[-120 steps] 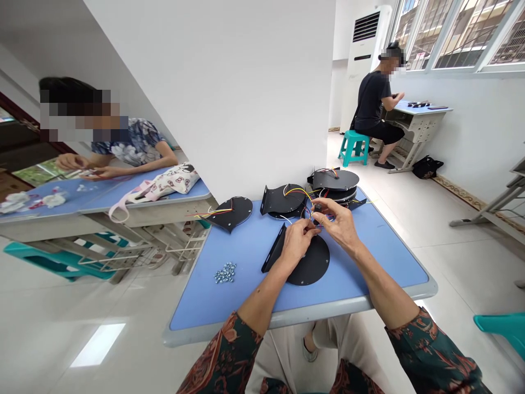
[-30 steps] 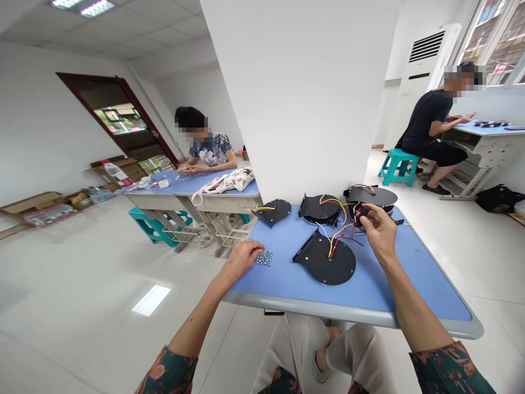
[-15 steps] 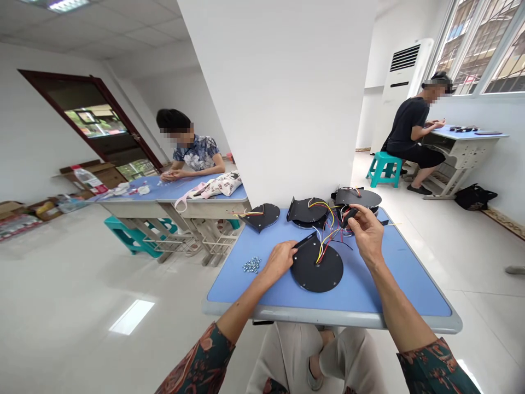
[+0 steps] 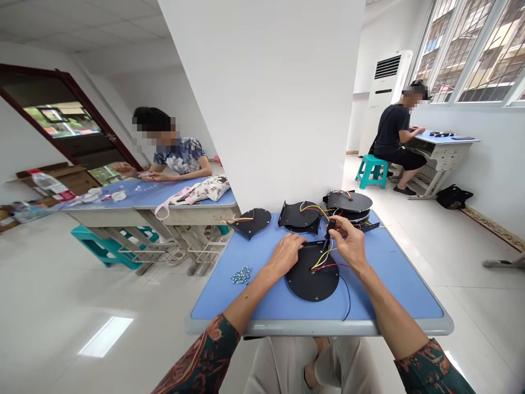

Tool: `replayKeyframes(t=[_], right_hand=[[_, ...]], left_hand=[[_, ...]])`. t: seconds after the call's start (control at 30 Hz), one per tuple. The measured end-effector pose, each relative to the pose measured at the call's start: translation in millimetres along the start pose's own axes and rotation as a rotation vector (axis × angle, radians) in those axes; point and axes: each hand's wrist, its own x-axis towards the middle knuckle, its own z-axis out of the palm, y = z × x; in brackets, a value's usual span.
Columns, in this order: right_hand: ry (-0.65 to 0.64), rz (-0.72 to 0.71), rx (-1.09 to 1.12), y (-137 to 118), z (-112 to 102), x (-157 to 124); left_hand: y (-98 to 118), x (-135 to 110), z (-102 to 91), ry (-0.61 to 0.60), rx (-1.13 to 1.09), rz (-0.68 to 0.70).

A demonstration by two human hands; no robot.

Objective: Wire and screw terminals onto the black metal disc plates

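A round black plate [image 4: 314, 287] with a raised, slotted edge lies in front of me, with yellow, white and red wires rising from its middle. At its upper left edge, my left hand [image 4: 287, 254] grips the slotted side. Above the upper right of the plate, my right hand [image 4: 348, 241] pinches a small black tool [image 4: 330, 227]. Its narrow lower end points down near the wires; the exact kind cannot be made out. A black wire [image 4: 349, 298] curls over the table to the right of the plate. Small silver screws [image 4: 241, 275] lie in a pile left of my left forearm.
Along the blue table's [image 4: 394, 284] far side sit a single black plate [image 4: 254, 223], a stacked pair [image 4: 301, 216] and a taller stack [image 4: 350, 202], with loose wires. A white pillar [image 4: 270, 109] stands behind. Two people work at other desks, left and right.
My right hand has brought the black tool down and closer to the plate's slotted edge. My left fingers have shifted along that edge. The black wire now hangs toward me. The view has turned slightly right.
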Motion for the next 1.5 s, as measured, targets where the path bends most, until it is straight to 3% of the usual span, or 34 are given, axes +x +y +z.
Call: replayKeyframes(t=[0.13, 0.2, 0.33, 0.47, 0.83, 1.5], right_hand=[[-0.007, -0.026, -0.018, 0, 0, -1], [-0.014, -0.029, -0.02, 1, 0, -1], [-0.036, -0.028, -0.012, 2, 1, -1], [-0.031, -0.041, -0.002, 1, 1, -2], [-0.022, -0.085, -0.033, -3, 3, -4], [-0.113, -0.106, -0.084, -10, 2, -4]], left_hand=[[21, 4, -3.5, 0.202, -0.093, -0.019], [33, 9, -2.8, 0.242, -0.21, -0.034], [50, 15, 5.1, 0.21, -0.447, -0.129], [52, 12, 16.0, 0.183, -0.441, -0.192], [50, 10, 21.9, 0.152, -0.298, -0.123], [50, 12, 20.5, 0.112, -0.353, -0.06]])
